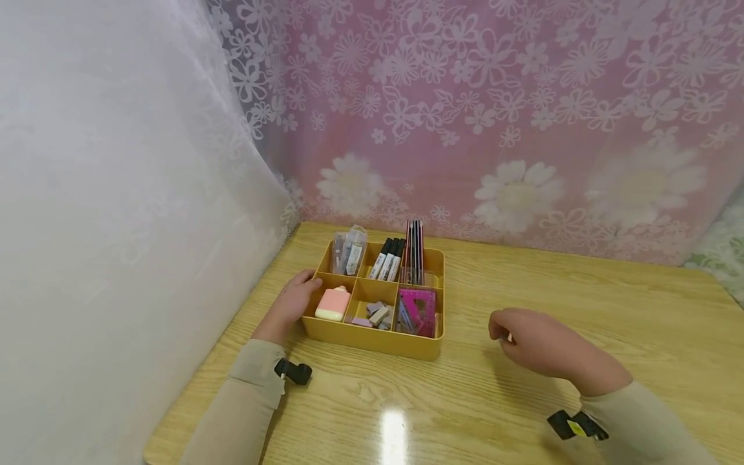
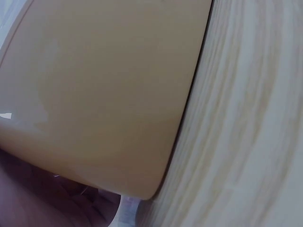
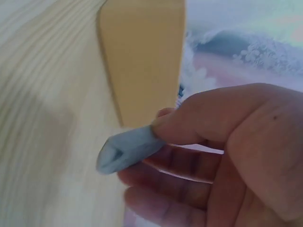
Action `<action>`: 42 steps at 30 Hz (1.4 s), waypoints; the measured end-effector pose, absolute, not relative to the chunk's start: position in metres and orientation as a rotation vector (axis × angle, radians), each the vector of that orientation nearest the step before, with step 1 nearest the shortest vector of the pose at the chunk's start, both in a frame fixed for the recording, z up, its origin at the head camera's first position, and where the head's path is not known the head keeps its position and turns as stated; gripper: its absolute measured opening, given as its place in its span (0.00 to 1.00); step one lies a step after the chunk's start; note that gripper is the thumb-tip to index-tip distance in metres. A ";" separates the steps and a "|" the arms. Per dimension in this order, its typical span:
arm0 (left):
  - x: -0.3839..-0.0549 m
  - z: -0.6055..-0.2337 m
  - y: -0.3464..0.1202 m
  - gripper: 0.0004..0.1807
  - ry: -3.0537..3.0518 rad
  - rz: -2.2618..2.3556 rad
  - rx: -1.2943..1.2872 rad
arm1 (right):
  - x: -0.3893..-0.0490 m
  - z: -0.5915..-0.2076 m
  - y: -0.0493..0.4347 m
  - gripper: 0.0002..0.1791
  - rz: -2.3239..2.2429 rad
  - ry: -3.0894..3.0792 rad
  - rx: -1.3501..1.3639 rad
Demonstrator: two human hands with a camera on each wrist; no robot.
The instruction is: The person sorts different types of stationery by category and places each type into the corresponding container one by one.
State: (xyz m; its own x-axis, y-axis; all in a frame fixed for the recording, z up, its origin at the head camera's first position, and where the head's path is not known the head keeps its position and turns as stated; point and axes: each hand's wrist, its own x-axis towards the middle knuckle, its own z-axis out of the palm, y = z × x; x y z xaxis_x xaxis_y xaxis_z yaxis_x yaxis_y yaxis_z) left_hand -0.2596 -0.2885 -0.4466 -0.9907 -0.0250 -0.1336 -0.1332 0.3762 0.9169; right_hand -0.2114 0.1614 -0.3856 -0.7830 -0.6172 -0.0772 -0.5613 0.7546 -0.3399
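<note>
A yellow divided desk organizer [image 1: 372,339] stands on the table. My left hand [image 1: 294,298] grips its left wall, with the thumb at the rim. In the left wrist view, fingers curl beside the organizer's smooth outer wall [image 2: 104,94]. To the right of the organizer, my right hand [image 1: 537,342] is held over the table. Thumb and fingers there pinch a small grey eraser [image 3: 128,149], one end sticking out of the grip. More erasers [image 1: 380,315] lie in the front middle compartment, and a pink and cream bottle-shaped item [image 1: 333,303] sits in the front left one.
The back compartments hold clear cases [image 1: 350,252], black-capped markers [image 1: 387,259] and upright thin pencils [image 1: 414,248]. Pink rulers [image 1: 420,310] fill the front right one. A white curtain [image 1: 116,194] hangs at the left and a pink floral curtain [image 1: 442,148] behind the table [image 1: 349,413].
</note>
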 end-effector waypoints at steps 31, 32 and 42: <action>-0.261 -0.448 -0.291 0.27 2.520 1.690 -0.134 | -0.244 -0.352 -0.012 0.01 -0.529 2.857 -1.089; -0.261 -0.448 -0.291 0.27 2.520 1.689 -0.134 | -0.245 -0.353 -0.015 0.01 -0.535 2.850 -1.088; -0.260 -0.446 -0.290 0.28 2.540 1.661 -0.112 | -0.255 -0.364 -0.035 0.02 -0.626 2.819 -1.050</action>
